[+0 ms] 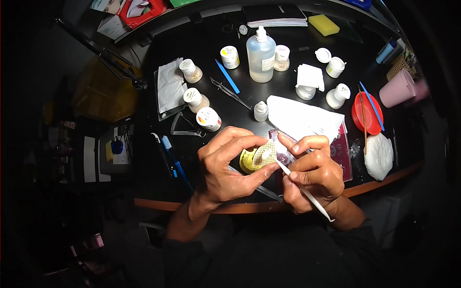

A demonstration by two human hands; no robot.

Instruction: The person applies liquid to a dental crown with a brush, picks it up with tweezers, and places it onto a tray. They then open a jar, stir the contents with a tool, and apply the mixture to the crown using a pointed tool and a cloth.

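Note:
My left hand [222, 168] is closed on a beige perforated plate [260, 159], gripped between thumb and fingers above the table's front edge. On the plate lies a small white tooth-shaped piece [266, 154]. A yellow rounded object [246, 162] shows just behind the plate, partly hidden by my fingers. In my right hand [314, 175] is a slim white instrument [313, 200], held like a pen, its hooked end pointing down to the right. The other tip comes right to the plate's lower right corner, near my left thumb.
Beneath my hands lie a dark red tray [343, 153] and white paper [307, 117]. A clear bottle [260, 60], a small dropper bottle [260, 111] and several jars stand behind. Tweezers [229, 92] lie left; a red bowl [357, 117] and white pad [379, 158] sit right.

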